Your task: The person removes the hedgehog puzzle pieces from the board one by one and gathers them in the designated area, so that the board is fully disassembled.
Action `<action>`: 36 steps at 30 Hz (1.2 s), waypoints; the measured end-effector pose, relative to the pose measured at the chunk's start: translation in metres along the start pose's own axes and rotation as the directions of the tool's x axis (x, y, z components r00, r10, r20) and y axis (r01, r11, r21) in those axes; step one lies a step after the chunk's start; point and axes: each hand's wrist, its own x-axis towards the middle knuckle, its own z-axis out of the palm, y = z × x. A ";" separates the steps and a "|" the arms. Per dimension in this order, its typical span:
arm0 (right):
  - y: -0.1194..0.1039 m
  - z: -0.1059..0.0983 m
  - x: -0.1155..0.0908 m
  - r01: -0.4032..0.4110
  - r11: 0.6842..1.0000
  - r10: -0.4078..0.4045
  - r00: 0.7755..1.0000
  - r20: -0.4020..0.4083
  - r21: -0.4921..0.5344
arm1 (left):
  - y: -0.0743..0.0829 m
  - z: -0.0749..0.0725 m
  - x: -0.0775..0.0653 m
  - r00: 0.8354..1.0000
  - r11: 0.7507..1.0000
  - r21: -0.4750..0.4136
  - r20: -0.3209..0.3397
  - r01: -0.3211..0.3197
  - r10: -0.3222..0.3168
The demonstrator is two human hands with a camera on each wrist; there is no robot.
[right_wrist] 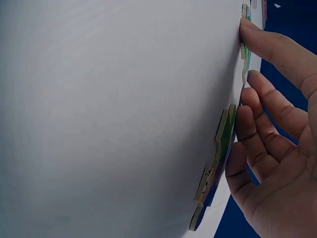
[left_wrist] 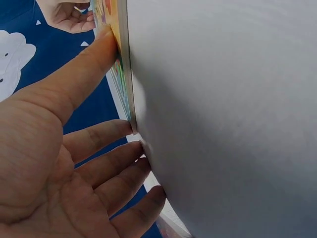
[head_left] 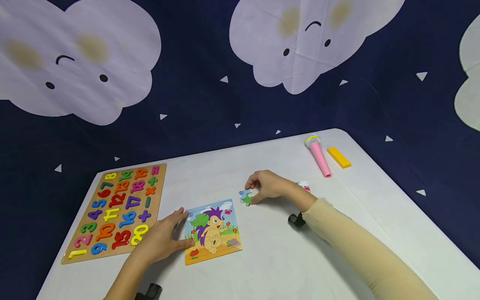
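A square jigsaw puzzle (head_left: pixel 213 233) with a purple hedgehog picture lies near the table's middle. My left hand (head_left: pixel 163 237) is at its left side, thumb resting on the board's margin and index fingertip touching the upper left corner. In the left wrist view the fingers (left_wrist: pixel 114 173) are spread and nearly straight. Right of the puzzle, my right hand (head_left: pixel 268 185) pinches a small blue-and-green puzzle piece (head_left: pixel 245 196) low at the tabletop, thumb against one edge. Other puzzle pieces (right_wrist: pixel 218 158), green and purple, lie close by in the right wrist view; the hand hides them from the head view.
A wooden number board (head_left: pixel 116 208) with colourful numerals lies at the left. A pink toy microphone (head_left: pixel 319 156) and a yellow block (head_left: pixel 339 157) lie at the back right. Another piece (head_left: pixel 304 185) shows partly behind the right forearm. A dark cloud-patterned curtain (head_left: pixel 198 104) stands behind the white table.
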 end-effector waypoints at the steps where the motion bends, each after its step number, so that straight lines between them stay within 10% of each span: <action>1: 0.000 0.000 0.000 -0.003 1.000 0.003 1.000 0.001 0.000 | 0.000 0.000 0.000 1.000 1.000 0.001 0.000 0.001 -0.001; 18: -0.034 0.009 -0.016 0.110 0.994 -0.111 0.994 -0.007 -0.018 | 0.030 0.003 -0.010 0.993 0.999 0.041 -0.113 -0.034 0.038; 36: -0.076 0.053 -0.018 0.212 0.967 -0.195 0.973 0.123 -0.144 | 0.033 0.016 -0.004 0.989 0.984 -0.099 -0.015 -0.149 0.149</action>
